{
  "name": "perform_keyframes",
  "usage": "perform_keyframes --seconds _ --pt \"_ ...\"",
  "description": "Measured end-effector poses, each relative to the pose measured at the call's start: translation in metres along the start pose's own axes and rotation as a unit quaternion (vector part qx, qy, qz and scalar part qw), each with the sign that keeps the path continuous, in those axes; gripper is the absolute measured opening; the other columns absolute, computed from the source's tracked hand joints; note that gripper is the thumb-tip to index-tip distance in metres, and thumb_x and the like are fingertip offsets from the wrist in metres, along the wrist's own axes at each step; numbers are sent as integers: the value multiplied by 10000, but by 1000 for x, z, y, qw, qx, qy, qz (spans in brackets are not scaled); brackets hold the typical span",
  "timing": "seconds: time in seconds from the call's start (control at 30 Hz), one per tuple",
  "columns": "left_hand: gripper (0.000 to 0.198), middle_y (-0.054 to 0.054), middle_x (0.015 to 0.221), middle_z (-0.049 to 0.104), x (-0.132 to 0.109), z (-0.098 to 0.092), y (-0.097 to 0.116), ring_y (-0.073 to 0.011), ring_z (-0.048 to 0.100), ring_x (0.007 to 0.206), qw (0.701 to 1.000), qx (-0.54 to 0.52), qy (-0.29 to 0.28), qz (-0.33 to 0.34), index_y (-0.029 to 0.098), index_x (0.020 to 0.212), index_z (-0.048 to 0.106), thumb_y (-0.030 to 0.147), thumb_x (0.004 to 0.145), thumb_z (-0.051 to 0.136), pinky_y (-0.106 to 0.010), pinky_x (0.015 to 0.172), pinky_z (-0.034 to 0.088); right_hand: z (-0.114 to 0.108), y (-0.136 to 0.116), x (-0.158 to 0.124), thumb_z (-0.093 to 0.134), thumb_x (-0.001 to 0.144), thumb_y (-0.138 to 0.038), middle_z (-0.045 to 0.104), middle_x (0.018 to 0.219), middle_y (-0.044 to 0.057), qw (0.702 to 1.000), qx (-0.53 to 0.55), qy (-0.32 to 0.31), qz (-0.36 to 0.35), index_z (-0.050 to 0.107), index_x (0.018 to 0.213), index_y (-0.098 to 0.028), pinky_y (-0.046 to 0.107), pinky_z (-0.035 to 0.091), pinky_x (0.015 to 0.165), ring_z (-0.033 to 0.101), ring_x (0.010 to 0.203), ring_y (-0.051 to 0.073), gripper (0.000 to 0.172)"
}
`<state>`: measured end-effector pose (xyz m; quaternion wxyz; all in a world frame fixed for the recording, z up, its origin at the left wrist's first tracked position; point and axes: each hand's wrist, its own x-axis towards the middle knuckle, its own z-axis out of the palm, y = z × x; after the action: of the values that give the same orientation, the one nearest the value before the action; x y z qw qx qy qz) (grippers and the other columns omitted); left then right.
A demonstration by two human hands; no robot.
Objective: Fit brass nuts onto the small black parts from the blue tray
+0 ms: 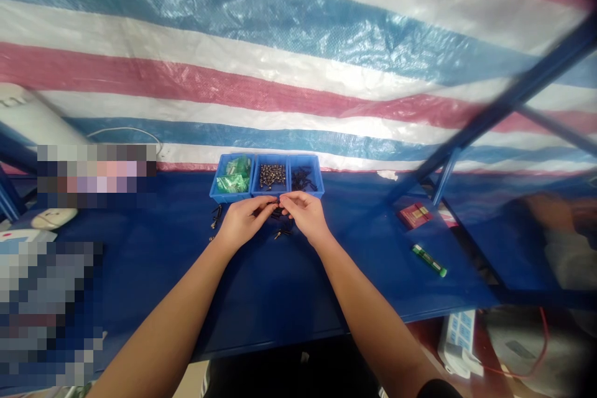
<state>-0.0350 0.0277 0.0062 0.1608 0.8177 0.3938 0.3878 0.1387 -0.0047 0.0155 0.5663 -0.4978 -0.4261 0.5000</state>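
My left hand [243, 219] and my right hand [306, 216] meet fingertip to fingertip just in front of three small blue bins. Both are closed in a pinch, and whatever sits between the fingers is too small to make out. Below and beside them, small dark parts with metal ends [282, 234] lie loose on the blue table [275, 298]. Another few such pieces [216, 216] rest left of my left hand. Green plastic packets [233, 183] fill the left bin, small metal pieces [272, 175] the middle one, and thin black pieces [303, 179] the right one.
To the right lie a red box [415, 216] and a green tube-shaped packet [429, 260]. Blue metal frame bars [489, 112] slant up on that side. A white power strip [459, 339] is below the table edge. Striped sheeting [280, 87] hangs behind.
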Motion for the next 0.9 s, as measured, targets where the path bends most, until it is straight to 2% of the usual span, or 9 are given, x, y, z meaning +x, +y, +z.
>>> perform_keyframes --seconds 0.17,0.3,0.5,0.6,0.7,0.77,0.83,0.9 --pt "298 -46 967 761 -1 0 -1 -161 698 745 1000 6 -9 -2 212 1072 724 413 920 566 -256 705 549 -1 1 0 752 729 -417 719 750 44 1000 7 6 22 728 848 -169 231 479 518 639 604 135 276" --pt "320 -41 943 761 -1 1 -4 -155 695 724 1000 13 -24 -15 215 1119 709 421 916 570 -253 700 545 -3 -1 2 772 705 -368 710 738 38 997 57 23 37 725 855 -159 216 472 494 635 586 123 262" --pt "295 -36 952 758 0 1 -3 -165 701 781 999 30 -37 -16 211 1075 722 395 933 539 -250 740 536 -11 -7 7 786 680 -322 707 735 36 985 115 123 29 706 855 -145 239 509 521 646 576 128 261" --pt "301 -33 929 757 0 0 -2 -162 698 759 998 34 -40 -22 210 1070 718 396 937 523 -246 724 535 -17 -11 9 773 707 -344 734 865 73 979 130 157 6 690 966 -147 268 545 580 701 674 167 336" --pt "302 -33 912 755 0 0 -1 -163 695 748 998 37 -40 -19 206 1070 713 394 938 517 -247 714 529 -22 -13 10 778 713 -385 725 1027 97 986 107 131 -2 657 1117 -174 292 564 616 726 776 203 471" --pt "299 -31 898 753 0 -1 0 -161 693 743 998 38 -39 -16 207 1075 710 388 938 515 -243 706 523 -21 -16 10 769 720 -421 724 976 81 992 44 116 -21 683 1038 -182 277 543 585 705 739 186 408" --pt "293 -28 881 751 1 -2 1 -160 691 731 998 47 -46 -13 211 1065 709 382 938 507 -239 684 513 -15 -25 4 743 735 -467 702 801 48 993 -30 99 -59 688 820 -186 263 512 562 648 660 156 299" --pt "279 -21 832 746 2 -4 0 -165 682 699 995 75 -71 -11 217 1028 712 378 930 507 -239 632 489 -5 -40 -12 721 744 -510 621 627 8 994 -60 43 -80 610 649 -209 268 493 544 576 575 138 335"
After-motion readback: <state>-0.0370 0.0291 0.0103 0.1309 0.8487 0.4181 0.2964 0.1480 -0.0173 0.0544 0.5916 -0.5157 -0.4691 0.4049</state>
